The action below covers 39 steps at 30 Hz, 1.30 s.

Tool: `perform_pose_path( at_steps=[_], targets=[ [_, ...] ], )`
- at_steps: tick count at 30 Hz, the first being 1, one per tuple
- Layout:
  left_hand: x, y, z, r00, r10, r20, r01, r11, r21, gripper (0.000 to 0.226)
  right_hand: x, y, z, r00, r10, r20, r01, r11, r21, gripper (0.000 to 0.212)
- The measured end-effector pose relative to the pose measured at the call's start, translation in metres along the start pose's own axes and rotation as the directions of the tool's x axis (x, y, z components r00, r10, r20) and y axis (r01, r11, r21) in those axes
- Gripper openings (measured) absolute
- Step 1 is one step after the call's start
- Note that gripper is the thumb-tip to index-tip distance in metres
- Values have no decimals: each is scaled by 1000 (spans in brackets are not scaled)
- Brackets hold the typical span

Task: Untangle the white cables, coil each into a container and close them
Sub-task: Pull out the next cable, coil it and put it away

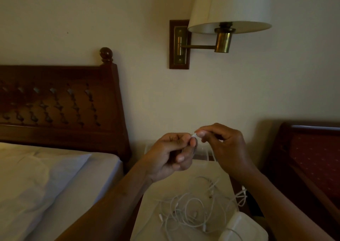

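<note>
Untangling is the step in hand. Above the counter (206, 169), the left hand (171, 154) and right hand (226, 145) each pinch one white plug (194, 135) in curled fingers. Its long axis runs from hand to hand, rising slightly rightward, and its tip is hidden. The tangled white cables (191, 209) lie on the counter's near half, one loop over its right edge. Next, this end probably needs drawing out slowly.
</note>
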<state>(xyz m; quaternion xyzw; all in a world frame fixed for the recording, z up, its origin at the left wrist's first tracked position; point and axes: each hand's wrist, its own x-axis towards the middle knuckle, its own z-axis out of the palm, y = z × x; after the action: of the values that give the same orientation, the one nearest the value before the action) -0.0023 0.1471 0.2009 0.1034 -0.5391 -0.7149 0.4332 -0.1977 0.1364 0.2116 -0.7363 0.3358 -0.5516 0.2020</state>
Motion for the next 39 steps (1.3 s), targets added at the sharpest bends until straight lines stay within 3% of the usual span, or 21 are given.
perform_pose_path(
  at_steps=[2,4,7,10,12,14,17,19,21,27,31,33,35,39],
  targets=[
    [2,-9,6,994,102,-40,-106,987,-122,24,-5,3,12,997,83,3,-83,996,44,23],
    [5,-15,11,979,187,-87,-199,966,-166,26,-14,3,22,996,60,65,-64,997,50,29],
    [8,-17,17,953,261,-154,-289,936,-201,30,-26,8,31,993,67,101,-58,994,-88,46],
    [14,-13,20,929,307,-206,-342,925,-165,27,-31,8,33,987,90,135,-62,979,-196,48],
    [20,-12,21,915,331,-231,-339,941,4,22,-33,4,32,981,25,191,21,972,-236,43],
    [24,-13,20,902,346,-257,-260,913,315,18,-35,0,30,963,15,269,66,955,-289,34],
    [23,-12,13,915,334,-227,-48,648,760,20,-35,-5,20,940,34,339,96,929,-357,15],
    [18,-9,7,950,259,-171,30,471,882,22,-29,-6,8,926,86,369,61,927,-370,9],
    [14,-5,4,978,139,-153,80,427,901,24,-22,-5,-5,925,120,362,25,928,-372,8],
    [7,3,-6,983,-76,-168,181,571,801,39,-2,-5,-21,913,-176,369,298,904,-306,5],
    [3,3,-13,989,-108,-99,145,829,541,41,7,3,-21,927,-313,206,366,878,-309,7],
    [2,0,-10,993,-88,-78,109,934,340,35,5,7,-15,958,-266,105,284,923,-259,9],
    [2,-3,-4,997,-35,-63,45,988,151,27,3,11,-6,992,-128,24,130,980,-153,14],
    [10,-3,9,990,131,-56,-139,973,-181,21,-10,16,14,995,99,16,-99,995,-9,25]
  ],
)
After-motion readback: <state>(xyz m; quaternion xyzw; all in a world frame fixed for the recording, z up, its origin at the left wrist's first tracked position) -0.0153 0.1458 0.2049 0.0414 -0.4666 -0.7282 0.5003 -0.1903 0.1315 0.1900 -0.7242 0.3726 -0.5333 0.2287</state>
